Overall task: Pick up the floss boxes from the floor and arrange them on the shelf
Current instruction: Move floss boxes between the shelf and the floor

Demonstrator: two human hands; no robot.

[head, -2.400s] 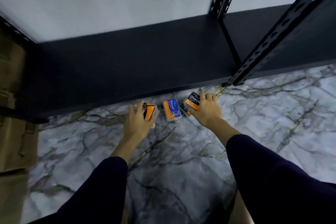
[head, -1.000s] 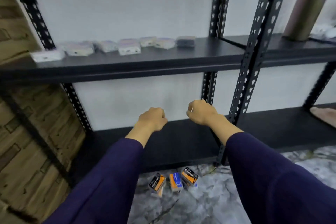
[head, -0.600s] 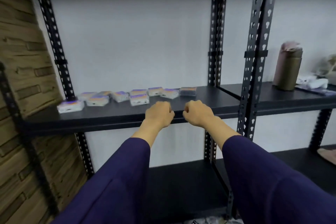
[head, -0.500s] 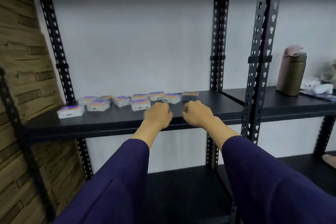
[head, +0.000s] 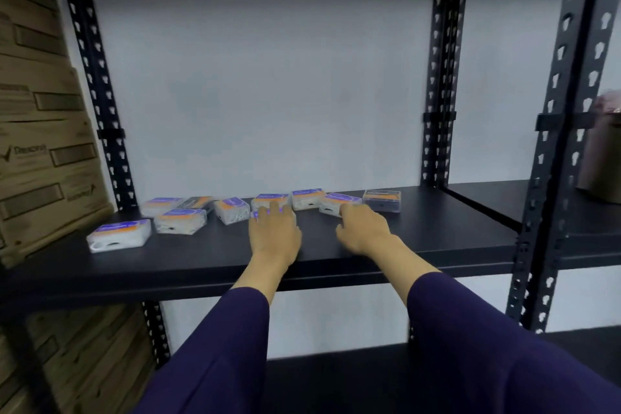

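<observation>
Up on the matte black metal shelf (head: pixel 437 239), a loose row of small clear plastic floss boxes with purple-and-orange labels (head: pixel 181 219) lies flat near the back wall, most with their long axis running left to right, a few skewed slightly toward the front. The left hand (head: pixel 274 235) lies palm down with fingers stretched forward over one box in the middle of the row, touching it. The right hand (head: pixel 364 232) reaches just beside it, fingers loosely bent against the near edge of another box (head: pixel 339 200); whether they pinch it I cannot tell.
</observation>
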